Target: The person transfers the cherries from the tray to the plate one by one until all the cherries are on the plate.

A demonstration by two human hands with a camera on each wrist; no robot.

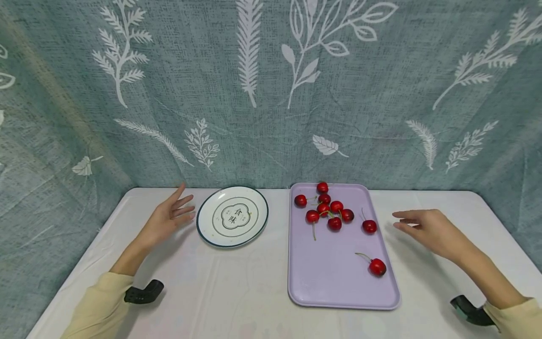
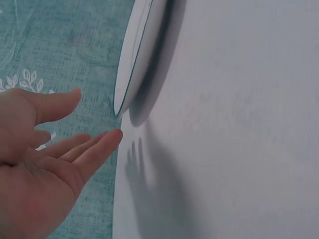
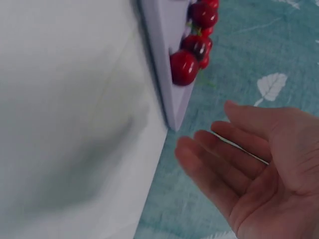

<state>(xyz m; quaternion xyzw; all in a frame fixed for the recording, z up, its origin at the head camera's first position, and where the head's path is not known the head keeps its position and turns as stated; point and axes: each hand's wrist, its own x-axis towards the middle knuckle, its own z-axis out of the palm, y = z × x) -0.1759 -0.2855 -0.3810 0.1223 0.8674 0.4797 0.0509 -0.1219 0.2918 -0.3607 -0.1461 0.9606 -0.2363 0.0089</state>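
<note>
In the head view my left hand (image 1: 166,220) hovers over the table just left of a white plate (image 1: 213,205) with a dark green rim and a printed centre. Its fingers are spread and hold nothing. My right hand (image 1: 432,231) is held right of a lilac tray (image 1: 326,278), fingers nearly straight and apart from it. Several red cherries with stems lie in the tray, most bunched in its far half. One cherry (image 1: 369,227) sits by the right rim, and another cherry (image 1: 377,267) lies nearer the front. The right wrist view shows the hand (image 3: 259,174) empty beside the tray's edge.
A white cloth covers the table (image 1: 237,292). Behind it and along the sides hangs a green curtain (image 1: 271,141) with white leaf prints. A black wrist device (image 1: 144,292) is on the left forearm, another black device (image 1: 472,310) on the right.
</note>
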